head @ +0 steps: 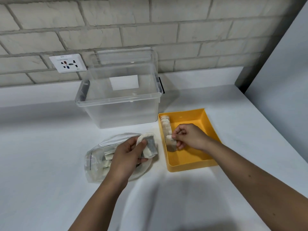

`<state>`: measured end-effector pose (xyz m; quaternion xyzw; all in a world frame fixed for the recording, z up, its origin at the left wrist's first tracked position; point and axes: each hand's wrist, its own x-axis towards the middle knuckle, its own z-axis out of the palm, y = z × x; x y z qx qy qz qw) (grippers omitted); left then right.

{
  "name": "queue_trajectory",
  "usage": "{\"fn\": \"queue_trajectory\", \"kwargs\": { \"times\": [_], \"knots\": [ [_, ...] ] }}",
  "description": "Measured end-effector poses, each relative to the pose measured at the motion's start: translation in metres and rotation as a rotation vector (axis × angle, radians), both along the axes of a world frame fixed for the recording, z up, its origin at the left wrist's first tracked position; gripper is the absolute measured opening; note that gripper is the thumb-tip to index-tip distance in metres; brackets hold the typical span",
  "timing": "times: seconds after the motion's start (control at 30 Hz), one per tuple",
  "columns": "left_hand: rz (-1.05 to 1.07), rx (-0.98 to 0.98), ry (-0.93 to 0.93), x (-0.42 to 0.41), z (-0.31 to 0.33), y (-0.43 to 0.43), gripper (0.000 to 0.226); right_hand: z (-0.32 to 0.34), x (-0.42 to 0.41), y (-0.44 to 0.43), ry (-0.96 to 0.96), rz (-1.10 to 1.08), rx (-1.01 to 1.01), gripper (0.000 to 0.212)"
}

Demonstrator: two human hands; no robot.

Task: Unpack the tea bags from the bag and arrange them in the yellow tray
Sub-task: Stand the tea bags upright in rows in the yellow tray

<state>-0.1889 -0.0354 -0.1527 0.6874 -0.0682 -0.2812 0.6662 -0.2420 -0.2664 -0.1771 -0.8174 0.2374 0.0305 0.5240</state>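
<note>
right hand [188, 137] pinches a tea bag [170, 142] at the 9 o'clock wall of the yellow tray [191, 158], ending a row [165, 124] (apparently on edge) that a nudge could topple; left hand [126, 155] clasps a loose bunch [150, 146] over the plastic bag [95, 161], liable to slip.

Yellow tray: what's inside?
A row of tea bags lines the left wall of the yellow tray; the right hand pinches one more, hiding part of the floor.
</note>
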Motion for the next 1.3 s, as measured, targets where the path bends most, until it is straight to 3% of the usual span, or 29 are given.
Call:
{"fn": "queue_trajectory", "kwargs": {
  "times": [0.17,0.4,0.6,0.7,0.77,0.87,0.93,1.1,1.3],
  "knots": [
    [0.001,-0.032,0.049,0.002,-0.001,0.000,0.017,-0.016,0.021,-0.001,0.013,-0.107,0.044,0.006],
    [0.008,-0.083,0.106,0.002,-0.003,-0.002,0.016,-0.016,0.031,0.004,-0.041,-0.168,-0.045,0.007],
    [0.001,-0.111,0.152,0.003,-0.003,-0.006,0.017,0.010,0.018,0.013,-0.225,-0.184,-0.274,0.017],
    [-0.013,-0.127,0.183,0.002,-0.003,-0.010,0.020,0.038,0.000,0.036,-0.340,-0.086,-0.095,0.014],
    [-0.027,-0.141,0.201,0.002,-0.001,-0.014,0.022,0.049,-0.014,0.050,-0.359,0.061,-0.003,0.024],
    [-0.030,-0.165,0.232,0.000,0.001,-0.016,0.025,0.047,-0.025,0.059,-0.336,0.198,-0.200,0.034],
    [-0.023,-0.183,0.254,-0.001,0.003,-0.016,0.027,0.043,-0.026,0.059,-0.350,0.171,-0.265,0.027],
    [-0.055,-0.175,0.262,-0.005,0.004,-0.012,0.027,0.040,-0.030,0.058,-0.352,0.078,-0.194,0.003],
    [-0.124,-0.131,0.218,-0.006,0.001,-0.008,0.022,0.041,-0.033,0.061,-0.327,0.027,-0.069,0.003]
  ]
}}
